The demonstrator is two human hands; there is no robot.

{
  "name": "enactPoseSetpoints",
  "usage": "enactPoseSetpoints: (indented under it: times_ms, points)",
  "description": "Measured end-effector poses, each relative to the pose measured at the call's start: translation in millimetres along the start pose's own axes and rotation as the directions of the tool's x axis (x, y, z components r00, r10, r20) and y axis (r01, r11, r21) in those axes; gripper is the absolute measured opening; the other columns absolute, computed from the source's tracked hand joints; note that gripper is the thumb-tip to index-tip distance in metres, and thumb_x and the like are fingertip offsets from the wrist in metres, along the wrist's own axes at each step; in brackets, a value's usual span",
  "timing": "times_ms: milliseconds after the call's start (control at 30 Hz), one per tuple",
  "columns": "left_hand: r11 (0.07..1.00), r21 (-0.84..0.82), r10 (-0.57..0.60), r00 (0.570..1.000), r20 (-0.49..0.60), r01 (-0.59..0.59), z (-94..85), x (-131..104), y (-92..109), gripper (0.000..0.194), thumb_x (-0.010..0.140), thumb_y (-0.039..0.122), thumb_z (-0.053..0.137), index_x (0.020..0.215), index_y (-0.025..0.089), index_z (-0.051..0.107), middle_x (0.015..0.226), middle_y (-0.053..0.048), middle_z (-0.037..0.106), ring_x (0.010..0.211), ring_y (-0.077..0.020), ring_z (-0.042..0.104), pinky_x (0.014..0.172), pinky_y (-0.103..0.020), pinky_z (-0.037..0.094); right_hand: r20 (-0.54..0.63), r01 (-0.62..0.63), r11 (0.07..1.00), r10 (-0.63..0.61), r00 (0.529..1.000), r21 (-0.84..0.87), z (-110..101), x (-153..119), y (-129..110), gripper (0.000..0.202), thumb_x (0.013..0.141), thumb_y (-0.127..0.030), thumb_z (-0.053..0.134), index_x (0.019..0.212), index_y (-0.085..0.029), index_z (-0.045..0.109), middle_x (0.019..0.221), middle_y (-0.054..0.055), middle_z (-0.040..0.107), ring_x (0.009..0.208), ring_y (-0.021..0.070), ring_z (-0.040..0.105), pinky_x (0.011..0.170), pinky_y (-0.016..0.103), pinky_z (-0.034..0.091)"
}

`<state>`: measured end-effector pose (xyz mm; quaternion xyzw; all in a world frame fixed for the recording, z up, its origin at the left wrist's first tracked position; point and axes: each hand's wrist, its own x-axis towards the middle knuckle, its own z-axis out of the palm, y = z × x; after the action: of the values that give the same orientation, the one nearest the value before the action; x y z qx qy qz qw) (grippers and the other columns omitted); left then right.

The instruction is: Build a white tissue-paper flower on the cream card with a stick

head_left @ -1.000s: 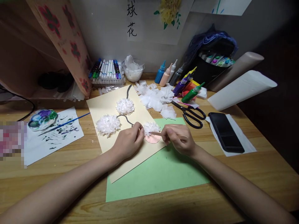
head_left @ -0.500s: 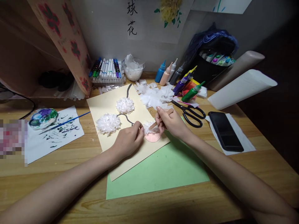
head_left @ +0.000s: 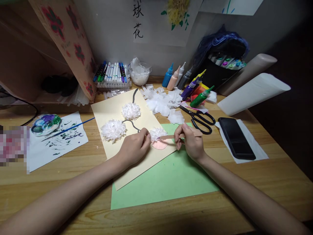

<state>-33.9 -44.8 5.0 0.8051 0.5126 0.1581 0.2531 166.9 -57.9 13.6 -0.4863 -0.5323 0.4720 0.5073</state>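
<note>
My right hand (head_left: 189, 140) is closed round a flat tan craft stick (head_left: 168, 137), whose tip touches the edge of a white ruffled paper flower (head_left: 157, 133). Below that flower shows a pink round patch (head_left: 159, 145). My left hand (head_left: 134, 147) rests on the cream sheet (head_left: 129, 178), just left of the flower, with its fingers pinched; anything inside them is hidden. Two fuller white paper flowers (head_left: 113, 129) and a dark painted stem (head_left: 132, 123) are also on the sheet. Beneath it lies a green sheet (head_left: 166, 182).
White paper scraps (head_left: 163, 101) lie behind the sheet, near black scissors (head_left: 199, 119) and paint bottles (head_left: 171, 78). On the right is a phone (head_left: 236, 138) on tissue. To the left, a brush (head_left: 70, 127) crosses a paint-stained paper (head_left: 63, 143). Markers (head_left: 113, 71) stand at the back.
My right hand has moved right and turned, so the craft stick now lies flatter and more of it shows. The small flower is less covered. My left hand has stayed put.
</note>
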Motion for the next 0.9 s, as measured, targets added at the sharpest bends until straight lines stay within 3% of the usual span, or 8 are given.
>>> enactPoseSetpoints:
  times_ms: [267, 400, 467, 533, 600, 700, 800, 900]
  points:
    - [1.0, 0.015, -0.001, 1.0, -0.003, 0.001, -0.5, -0.4, 0.0, 0.019, 0.093, 0.031, 0.032, 0.084, 0.02, 0.045, 0.063, 0.002, 0.054, 0.056, -0.0141, 0.05, 0.054, -0.024, 0.03, 0.224, 0.314, 0.908, -0.256, 0.94, -0.279, 0.3, -3.6, 2.9, 0.045, 0.097, -0.032, 0.032, 0.06, -0.017, 0.052, 0.047, -0.003, 0.049, 0.041, 0.0071, 0.047, 0.046, 0.021, 0.036]
    - [1.0, 0.018, 0.002, 1.0, -0.003, -0.002, 0.2, -0.6, -0.9, 0.02, 0.093, 0.032, 0.031, 0.085, 0.02, 0.045, 0.064, 0.002, 0.055, 0.057, -0.0145, 0.052, 0.055, -0.025, 0.031, 0.424, 0.567, 0.733, -0.408, 0.809, -0.377, 3.9, 5.9, -6.1, 0.042, 0.097, -0.026, 0.027, 0.06, -0.018, 0.046, 0.051, -0.002, 0.047, 0.047, 0.0083, 0.043, 0.051, 0.023, 0.035]
    - [1.0, 0.013, 0.006, 1.0, -0.004, -0.006, 0.1, -0.9, -1.1, 0.02, 0.093, 0.032, 0.031, 0.086, 0.02, 0.046, 0.064, 0.002, 0.055, 0.057, -0.0144, 0.052, 0.055, -0.025, 0.031, 0.554, 0.676, 0.622, -0.425, 0.716, -0.396, 6.6, 11.3, -12.3, 0.042, 0.097, -0.026, 0.027, 0.06, -0.018, 0.046, 0.052, -0.001, 0.046, 0.049, 0.0097, 0.041, 0.051, 0.024, 0.033]
    - [1.0, 0.011, 0.009, 1.0, -0.007, -0.009, -0.3, -1.1, -1.0, 0.02, 0.093, 0.032, 0.032, 0.087, 0.02, 0.047, 0.064, 0.002, 0.056, 0.057, -0.0142, 0.053, 0.055, -0.024, 0.031, 0.63, 0.715, 0.563, -0.39, 0.672, -0.414, 9.9, 14.7, -17.8, 0.042, 0.096, -0.03, 0.029, 0.06, -0.018, 0.047, 0.052, 0.0, 0.046, 0.05, 0.0107, 0.04, 0.05, 0.025, 0.031]
    - [1.0, 0.012, 0.011, 1.0, -0.011, -0.011, -0.8, -1.1, -0.6, 0.019, 0.093, 0.032, 0.032, 0.088, 0.02, 0.047, 0.065, 0.002, 0.057, 0.057, -0.014, 0.053, 0.055, -0.024, 0.031, 0.58, 0.617, 0.641, -0.311, 0.753, -0.457, 12.6, 15.5, -21.3, 0.044, 0.096, -0.036, 0.03, 0.059, -0.018, 0.047, 0.052, 0.0, 0.047, 0.05, 0.0103, 0.041, 0.051, 0.025, 0.031]
    - [1.0, 0.026, 0.016, 1.0, -0.016, -0.016, -1.2, -1.1, 0.2, 0.019, 0.093, 0.031, 0.033, 0.088, 0.02, 0.047, 0.065, 0.002, 0.057, 0.057, -0.0141, 0.053, 0.055, -0.024, 0.031, 0.328, 0.194, 0.911, -0.069, 0.942, -0.364, 13.0, 13.5, -21.0, 0.047, 0.094, -0.046, 0.032, 0.061, -0.018, 0.048, 0.051, -0.002, 0.049, 0.047, 0.009, 0.048, 0.048, 0.022, 0.034]
    - [0.999, 0.037, 0.025, 0.999, -0.021, -0.024, -1.0, -1.0, 0.4, 0.019, 0.093, 0.031, 0.033, 0.089, 0.02, 0.048, 0.064, 0.002, 0.057, 0.056, -0.0139, 0.052, 0.054, -0.024, 0.031, 0.123, -0.111, 0.989, 0.123, 0.985, -0.102, 8.0, 9.6, -15.9, 0.048, 0.09, -0.054, 0.037, 0.062, -0.017, 0.05, 0.048, -0.003, 0.051, 0.042, 0.0092, 0.052, 0.041, 0.021, 0.033]
    - [0.999, 0.03, 0.03, 0.999, -0.026, -0.03, -0.4, -0.7, -0.2, 0.019, 0.093, 0.031, 0.033, 0.089, 0.02, 0.048, 0.063, 0.002, 0.056, 0.055, -0.0137, 0.051, 0.053, -0.024, 0.03, 0.045, -0.107, 0.994, 0.107, 0.993, -0.005, 1.6, 3.5, -11.2, 0.047, 0.09, -0.053, 0.038, 0.062, -0.017, 0.051, 0.046, -0.002, 0.052, 0.041, 0.0095, 0.053, 0.04, 0.021, 0.034]
